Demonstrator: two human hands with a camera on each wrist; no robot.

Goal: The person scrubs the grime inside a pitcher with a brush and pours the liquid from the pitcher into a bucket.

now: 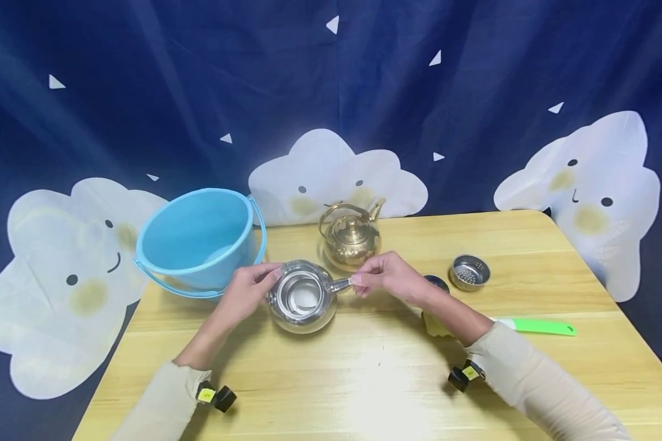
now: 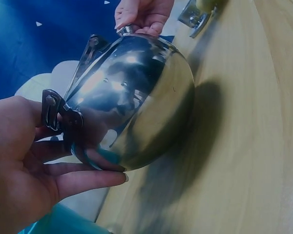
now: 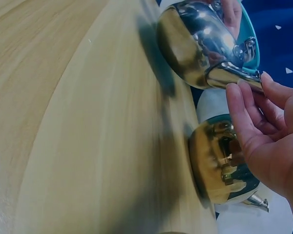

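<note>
A shiny stainless steel kettle (image 1: 303, 321) is held between both hands, its lidless round mouth facing up toward the head camera. My left hand (image 1: 249, 288) grips its left side, thumb near the rim and fingers against the body beside a handle bracket (image 2: 52, 109). With the thumb and fingertips, my right hand (image 1: 388, 278) pinches the end of the spout (image 1: 340, 284). In the left wrist view the kettle is tilted and hangs above the table, its shadow apart from it. A gold kettle (image 1: 350, 242) with its lid on stands just behind.
A light blue bucket (image 1: 198, 236) stands at the back left. On the right lie a perforated metal strainer cup (image 1: 470, 272), a dark round piece (image 1: 437, 283) and a green-and-white handle (image 1: 543, 326). The right forearm partly covers a yellowish piece (image 1: 434, 326). A dark blue curtain (image 1: 474, 110) hangs behind the table.
</note>
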